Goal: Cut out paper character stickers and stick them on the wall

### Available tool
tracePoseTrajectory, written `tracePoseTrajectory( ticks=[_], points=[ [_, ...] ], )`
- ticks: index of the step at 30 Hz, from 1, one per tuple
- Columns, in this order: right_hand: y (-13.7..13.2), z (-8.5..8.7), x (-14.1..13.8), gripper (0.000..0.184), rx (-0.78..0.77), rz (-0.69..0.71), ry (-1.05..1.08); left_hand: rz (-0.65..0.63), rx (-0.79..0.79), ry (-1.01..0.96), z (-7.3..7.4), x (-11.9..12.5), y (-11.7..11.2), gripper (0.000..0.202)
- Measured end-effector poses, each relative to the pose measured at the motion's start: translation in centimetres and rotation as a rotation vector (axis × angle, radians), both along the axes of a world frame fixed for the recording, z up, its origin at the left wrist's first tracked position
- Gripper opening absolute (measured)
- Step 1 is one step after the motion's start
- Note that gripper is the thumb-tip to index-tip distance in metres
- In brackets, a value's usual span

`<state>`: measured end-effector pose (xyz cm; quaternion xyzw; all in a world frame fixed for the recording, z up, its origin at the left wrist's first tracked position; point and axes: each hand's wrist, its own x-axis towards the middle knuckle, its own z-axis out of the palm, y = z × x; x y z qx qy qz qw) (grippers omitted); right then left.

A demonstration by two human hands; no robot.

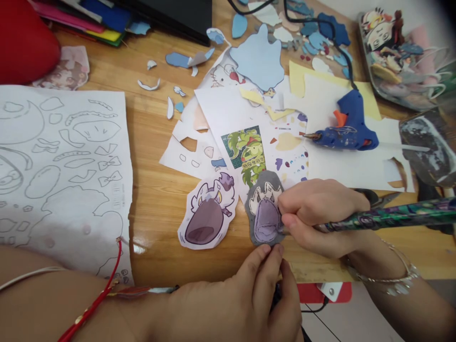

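My right hand [320, 216] is closed round a long patterned pen [392, 217], its tip against the right side of a grey foam cut-out [265, 209] with a purple cartoon figure on it. My left hand [249, 297] lies at the table's front edge, fingers together, fingertips pressing the bottom edge of that cut-out. Just left lies a paper cut-out [208, 213] of the same purple figure with a white border.
A blue glue gun [347, 130] rests on white sheets behind my right hand. A large sheet of outlined shapes [60, 156] covers the left. Blue foam scraps [258, 57], a printed sticker sheet [245, 152], scissors [377, 195] and a tray of pieces [399, 52] lie around.
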<state>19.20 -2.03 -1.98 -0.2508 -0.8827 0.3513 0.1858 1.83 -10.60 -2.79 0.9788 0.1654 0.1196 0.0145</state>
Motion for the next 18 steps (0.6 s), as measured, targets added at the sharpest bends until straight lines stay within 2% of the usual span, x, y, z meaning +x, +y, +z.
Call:
tracePoseTrajectory(
  ticks=[5, 10, 12, 16, 18],
  points=[
    [-0.06, -0.01, -0.02, 0.036, -0.015, -0.009, 0.026, -0.016, -0.017, -0.015, -0.05, 0.14, 0.03, 0.043],
    [-0.21, -0.22, 0.20, 0.036, -0.056, -0.023, 0.031, 0.021, 0.003, -0.023, -0.27, 0.17, -0.17, 0.042],
    [-0.24, -0.26, 0.27, 0.036, -0.161, -0.088, 0.114, 0.005, 0.014, -0.013, -0.29, 0.11, -0.16, 0.044],
    [0.00, 0.21, 0.38, 0.037, -0.529, -0.275, 0.520, -0.031, 0.032, 0.005, -0.20, -0.03, -0.01, 0.048],
    [0.23, 0.71, 0.54, 0.038, -0.640, -0.310, 0.668, -0.009, 0.037, -0.002, -0.17, -0.07, -0.04, 0.047]
  ],
)
